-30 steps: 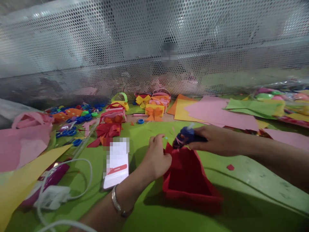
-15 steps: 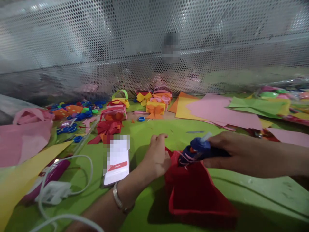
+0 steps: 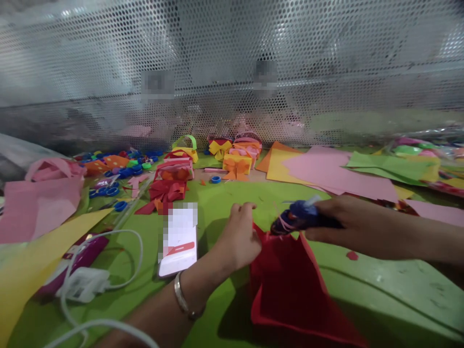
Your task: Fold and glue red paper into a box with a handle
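Note:
A red foam box (image 3: 290, 285) lies on its side on the green table (image 3: 380, 290), its open mouth towards me. My left hand (image 3: 239, 237) is closed on the box's far left corner, pinching the red sheet. My right hand (image 3: 348, 224) grips a blue glue gun (image 3: 299, 217) with its nozzle at the box's top edge, just right of my left hand. A silver bangle sits on my left wrist.
A phone (image 3: 179, 241) lies left of my left hand. White cables and a charger (image 3: 85, 282) are at the near left. Finished paper baskets (image 3: 235, 162), blue rings (image 3: 119, 174) and loose pink, yellow and green sheets (image 3: 326, 166) line the back before a perforated metal screen (image 3: 232, 72).
The red box has shifted towards me and turned. The glue gun's nozzle moved along the box's top edge, dipping lower half a second ago and rising again now. My left hand kept its pinch.

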A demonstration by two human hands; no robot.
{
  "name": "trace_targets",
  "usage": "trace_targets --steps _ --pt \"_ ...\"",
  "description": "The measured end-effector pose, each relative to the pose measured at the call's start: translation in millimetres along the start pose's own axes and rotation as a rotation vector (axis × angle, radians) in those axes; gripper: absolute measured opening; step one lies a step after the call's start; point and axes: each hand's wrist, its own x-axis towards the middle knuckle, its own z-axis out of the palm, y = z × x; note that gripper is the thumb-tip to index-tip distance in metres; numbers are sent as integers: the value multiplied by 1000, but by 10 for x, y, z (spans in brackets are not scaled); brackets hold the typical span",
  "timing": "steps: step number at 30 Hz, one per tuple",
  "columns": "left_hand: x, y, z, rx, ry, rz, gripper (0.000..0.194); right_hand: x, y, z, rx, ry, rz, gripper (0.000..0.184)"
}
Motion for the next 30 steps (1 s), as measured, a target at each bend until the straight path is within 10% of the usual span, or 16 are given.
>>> trace_targets --steps 14,19,22,30 --pt "-46 93 -22 14 -40 -9 58 -367 345 70 -57 -21 173 44" --pt "-173 296 -82 223 129 401 16 -377 322 53 -16 -45 163 45" --pt "-297 365 -73 277 32 630 24 -353 295 22 21 -54 117 42" --pt "-262 256 -13 510 -112 632 24 -210 196 49 -83 11 185 46"
